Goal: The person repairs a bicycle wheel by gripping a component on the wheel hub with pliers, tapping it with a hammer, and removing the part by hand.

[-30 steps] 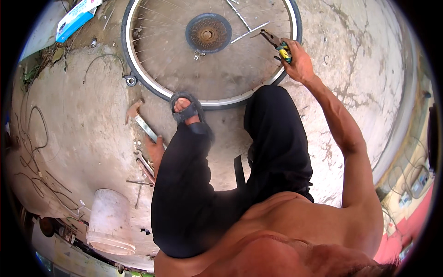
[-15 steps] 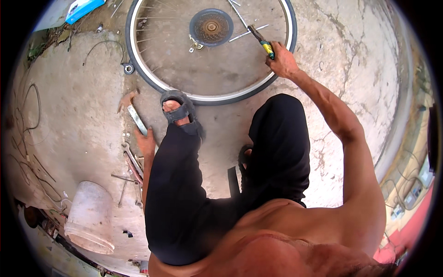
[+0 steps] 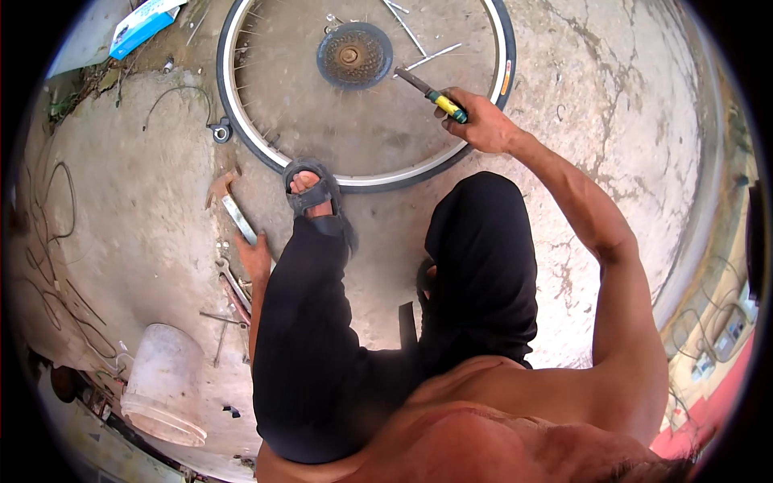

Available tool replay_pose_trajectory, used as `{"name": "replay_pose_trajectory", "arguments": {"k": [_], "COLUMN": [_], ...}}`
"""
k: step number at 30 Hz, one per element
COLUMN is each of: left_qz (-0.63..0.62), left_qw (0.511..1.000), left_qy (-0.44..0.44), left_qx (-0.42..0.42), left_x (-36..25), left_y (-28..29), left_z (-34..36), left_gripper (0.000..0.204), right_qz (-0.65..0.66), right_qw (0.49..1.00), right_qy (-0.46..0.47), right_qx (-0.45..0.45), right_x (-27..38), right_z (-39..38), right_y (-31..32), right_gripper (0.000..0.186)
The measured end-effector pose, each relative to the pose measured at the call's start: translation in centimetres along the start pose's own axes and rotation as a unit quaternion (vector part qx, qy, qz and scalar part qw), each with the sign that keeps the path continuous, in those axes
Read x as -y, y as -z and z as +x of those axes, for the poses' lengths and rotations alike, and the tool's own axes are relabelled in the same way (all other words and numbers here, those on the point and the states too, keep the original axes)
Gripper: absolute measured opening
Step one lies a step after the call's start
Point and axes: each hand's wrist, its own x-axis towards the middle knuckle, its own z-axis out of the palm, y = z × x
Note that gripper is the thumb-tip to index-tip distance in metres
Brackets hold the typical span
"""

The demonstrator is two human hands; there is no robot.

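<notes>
My right hand (image 3: 481, 121) is closed around the yellow-and-green handle of a tool (image 3: 447, 105) with a narrow dark shaft; its exact kind is unclear. The shaft points toward the hub over the near right part of a bicycle wheel (image 3: 415, 174). A rusty brown sprocket cluster (image 3: 354, 55) sits at the wheel's hub. Low on my left, my left hand (image 3: 255, 256) is wrapped around the handle of a claw hammer (image 3: 237, 214), partly hidden behind my leg. My sandalled foot (image 3: 310, 193) rests against the wheel's near edge.
Thin silver rods (image 3: 435, 56) show inside the rim. Wrenches (image 3: 232, 278) lie beside my left forearm. A dirty white bucket (image 3: 167, 378) lies at lower left, loose cables (image 3: 66, 201) at far left. A blue-and-white box (image 3: 143, 32) is at upper left.
The tool in my right hand has drawn away from the silver rods, toward me and left. A small metal fitting by the sprockets has gone from their near side to their far side.
</notes>
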Motion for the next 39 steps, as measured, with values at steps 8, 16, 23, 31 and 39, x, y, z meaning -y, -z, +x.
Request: {"name": "replay_pose_trajectory", "arguments": {"k": [8,16,23,31,39], "left_qz": [0.012,-0.016,-0.117,-0.103,-0.109], "left_qw": [1.000,0.997,0.989,0.994,0.992], "left_qy": [0.006,0.067,0.083,0.040,0.053], "left_qx": [-0.005,0.019,0.036,0.004,0.030], "left_x": [-1.0,-0.9,-0.2,1.8,1.1], "left_y": [0.3,0.8,0.5,0.2,0.2], "left_z": [-0.4,-0.2,-0.1,0.2,0.2], "left_gripper": [0.073,0.072,0.071,0.071,0.073], "right_qz": [-0.122,-0.259,-0.342,-0.357,-0.364], "right_qw": [0.982,0.951,0.929,0.922,0.922], "right_qy": [0.025,0.069,0.081,0.127,0.111], "right_qx": [-0.145,-0.153,-0.115,-0.084,-0.068], "right_x": [2.1,3.6,4.9,5.2,5.5], "right_z": [1.4,5.6,8.3,10.4,10.3], "right_y": [3.3,5.5,6.2,7.2,7.3], "right_gripper": [0.047,0.057,0.061,0.063,0.062]}}
